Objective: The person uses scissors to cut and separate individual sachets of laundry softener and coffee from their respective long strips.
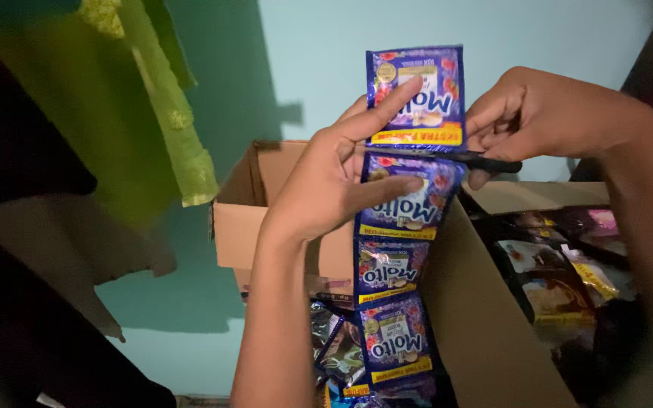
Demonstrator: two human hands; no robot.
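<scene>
A strip of several joined purple sachets (398,272) hangs upright in front of me. My left hand (319,189) grips it from the left, with the forefinger across the top sachet (419,68) and the thumb on the second one. From the right, my right hand (546,113) is closed on dark scissors (493,162). Their blade lies at the seam between the top sachet and the second one.
An open cardboard box (266,219) stands behind the strip, with more sachets in its lower part (338,347). Dark packets (561,264) fill a box on the right. A green cloth (168,113) hangs at the upper left against a pale blue-green wall.
</scene>
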